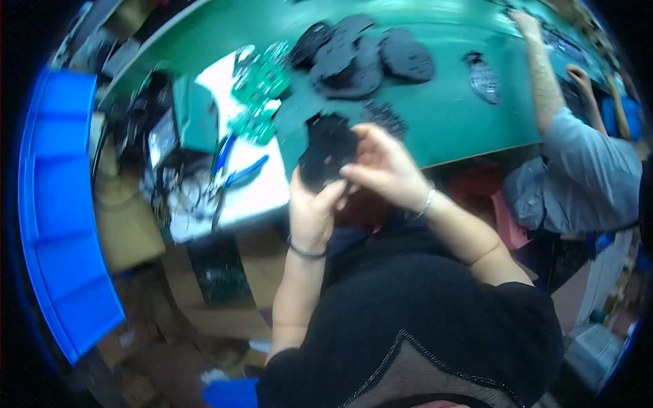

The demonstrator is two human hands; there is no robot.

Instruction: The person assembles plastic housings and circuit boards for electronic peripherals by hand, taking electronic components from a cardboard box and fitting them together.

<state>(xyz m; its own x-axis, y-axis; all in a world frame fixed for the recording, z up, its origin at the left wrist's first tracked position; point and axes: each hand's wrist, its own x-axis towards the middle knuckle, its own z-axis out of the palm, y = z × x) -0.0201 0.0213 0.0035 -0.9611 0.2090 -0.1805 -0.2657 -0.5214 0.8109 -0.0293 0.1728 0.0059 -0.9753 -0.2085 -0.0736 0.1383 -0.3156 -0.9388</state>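
A thin black plastic piece with a notched top edge (326,149) is held up in front of me, over the table's near edge. My left hand (313,211) grips its lower side, thumb across the face. On its right edge, the fingers and thumb of my right hand (386,166) close around it. Just beyond lies a small heap of dark little parts (385,118), too blurred to name. Farther back are stacked black rounded plastic pieces (354,64). Several green circuit boards (262,88) lie to the left of them.
Blue-handled pliers (245,171) rest on a white board (262,194) beside tangled wires (194,187). A blue bin rack (61,204) stands at far left. A dark oval piece (483,78) lies on the green table (452,122). At right, another person's arm (544,81) reaches over the table.
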